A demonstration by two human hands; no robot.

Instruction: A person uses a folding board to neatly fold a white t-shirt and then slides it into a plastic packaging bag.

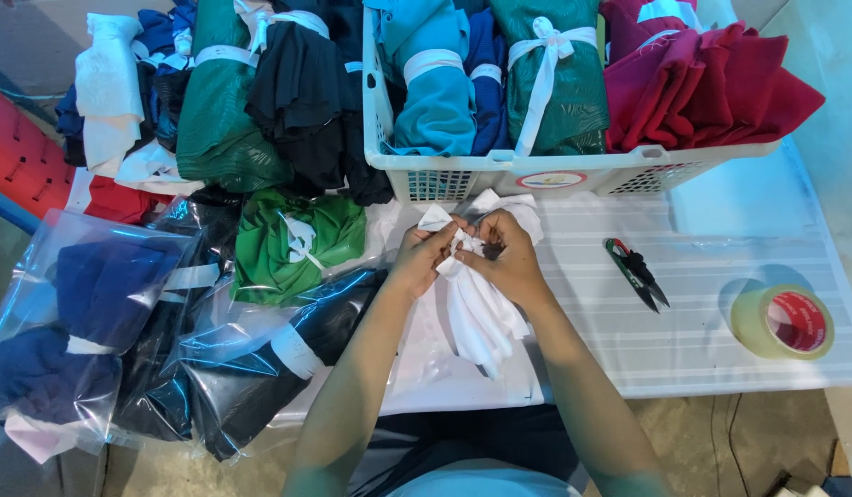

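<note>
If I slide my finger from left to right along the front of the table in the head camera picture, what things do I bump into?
Dark blue cloth in a clear bag → black cloth in a clear bag → left hand → right hand, both holding a white cloth bundle → small snips → roll of tape.

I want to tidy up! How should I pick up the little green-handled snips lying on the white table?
Probably grip the small green-handled snips at the green looped end, top left, coming from the basket side. They lie flat and slanted on the white table, with the dark pointed blades aimed lower right, toward the tape roll.
</note>
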